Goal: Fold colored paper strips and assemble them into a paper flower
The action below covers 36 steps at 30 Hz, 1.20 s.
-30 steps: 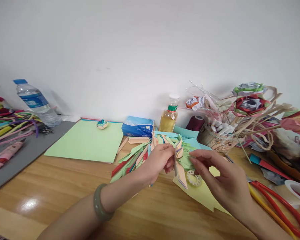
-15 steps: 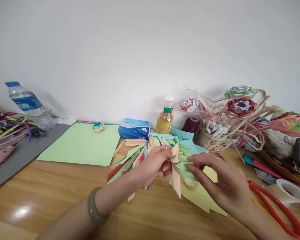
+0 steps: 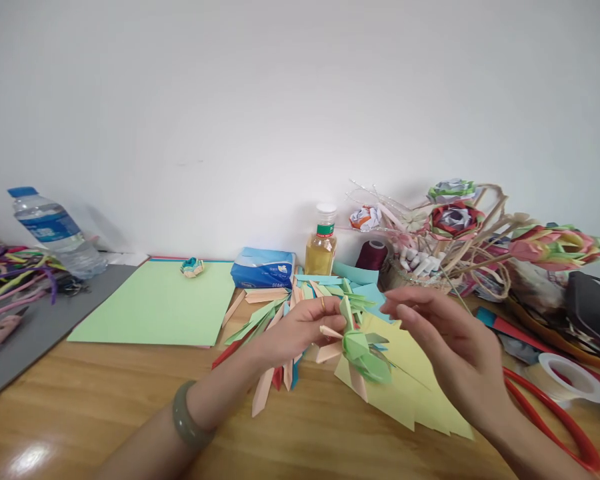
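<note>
My left hand (image 3: 300, 328), with a green bangle (image 3: 187, 417) on its wrist, pinches a small folded paper piece (image 3: 359, 347) of green and peach strips above the wooden table. My right hand (image 3: 443, 333) hovers just right of the piece with fingers apart and nothing in it. Under both hands lie a pile of folded paper strips (image 3: 270, 317) in green, peach, blue and red, and a yellow paper sheet (image 3: 410, 390).
A light green sheet (image 3: 155, 303), a blue tissue pack (image 3: 263, 268), an oil bottle (image 3: 321, 243) and a maroon thread spool (image 3: 373, 255) stand behind. A basket of paper flowers (image 3: 455, 227) is at right, a red cord (image 3: 550, 417) and tape roll (image 3: 563, 375) beside it. A water bottle (image 3: 50, 230) lies left.
My right hand has let go of the folded piece and drawn back to the right. My left hand has turned the piece so its green side faces up. The camera has tilted slightly.
</note>
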Tool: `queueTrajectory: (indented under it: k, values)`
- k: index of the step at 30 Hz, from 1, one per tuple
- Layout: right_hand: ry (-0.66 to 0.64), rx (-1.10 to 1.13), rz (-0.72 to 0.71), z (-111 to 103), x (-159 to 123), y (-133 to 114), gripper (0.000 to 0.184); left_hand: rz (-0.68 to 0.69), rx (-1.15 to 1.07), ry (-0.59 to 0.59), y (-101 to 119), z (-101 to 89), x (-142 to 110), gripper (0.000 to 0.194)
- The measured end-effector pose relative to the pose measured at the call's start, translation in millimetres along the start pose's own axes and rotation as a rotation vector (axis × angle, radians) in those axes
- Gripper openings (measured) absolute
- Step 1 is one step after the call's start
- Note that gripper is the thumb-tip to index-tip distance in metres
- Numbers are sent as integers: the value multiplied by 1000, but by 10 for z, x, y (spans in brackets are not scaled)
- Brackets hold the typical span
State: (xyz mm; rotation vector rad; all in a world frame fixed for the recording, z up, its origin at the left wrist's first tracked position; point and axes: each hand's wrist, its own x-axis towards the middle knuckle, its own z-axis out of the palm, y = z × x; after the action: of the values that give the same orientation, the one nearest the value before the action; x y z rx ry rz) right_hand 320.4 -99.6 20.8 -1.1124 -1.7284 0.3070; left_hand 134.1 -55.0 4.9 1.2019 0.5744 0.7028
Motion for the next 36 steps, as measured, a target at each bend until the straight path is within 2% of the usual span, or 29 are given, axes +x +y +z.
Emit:
queueTrajectory:
  k: [5, 8, 12, 16, 21, 23, 27, 30, 33, 36]
  values:
    - [-295, 39, 32, 48, 76, -97, 17, -32, 152, -118, 46, 7, -18, 27]
    - [-366, 95, 49, 65, 66, -121, 11, -27, 243, -114, 6, -16, -3, 20]
    - [-328, 86, 54, 80, 49, -108, 6, -14, 287, -70, -18, -57, 29, 14]
    - [-274, 18, 44, 92, 40, -87, 6, 37, 270, 57, 62, -58, 6, 20]
    - [-139, -108, -141, 111, 16, -76, 6, 113, 456, 159, 161, 103, -120, 20]
    - [-96, -145, -221, 119, 2, -80, 11, 109, 560, 261, 157, 192, -157, 23]
    - [-27, -217, -334, 133, -32, -100, 17, 300, 729, 435, 81, 290, -163, 17]
    - [13, -257, -363, 148, -58, -125, 19, 524, 791, 497, 0, 284, -141, 12]
    - [44, -262, -394, 165, -77, -159, 23, 750, 838, 551, -60, 271, -132, 17]
    - [47, -241, -394, 178, -84, -188, 24, 835, 878, 592, -80, 286, -147, 18]
